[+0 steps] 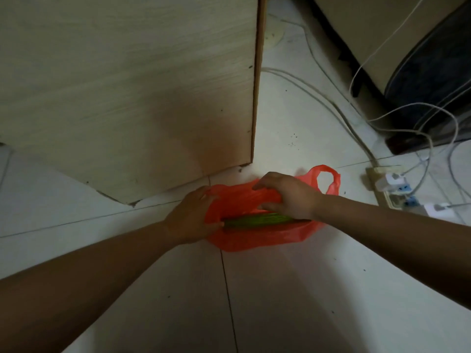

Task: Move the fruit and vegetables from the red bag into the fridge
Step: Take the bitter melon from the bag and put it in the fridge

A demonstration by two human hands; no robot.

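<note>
two grips at thin red plastic bag (254, 240) | left grip (191, 215) pinches rim | right grip (290, 197) half-curled, hold unclear | take long green vegetable bundle (254, 220) mid-length, level

Red bag (257, 240), green vegetables (257, 221), white floor tiles (293, 289), pale wood-grain cabinet (127, 85), white cables (331, 105).

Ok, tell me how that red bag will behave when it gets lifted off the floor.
The red bag looks like thin, crumpled film, so probably floppy, sagging around the green bundle inside. It looks smooth, so it may slip unless held by the handle loop.
</note>
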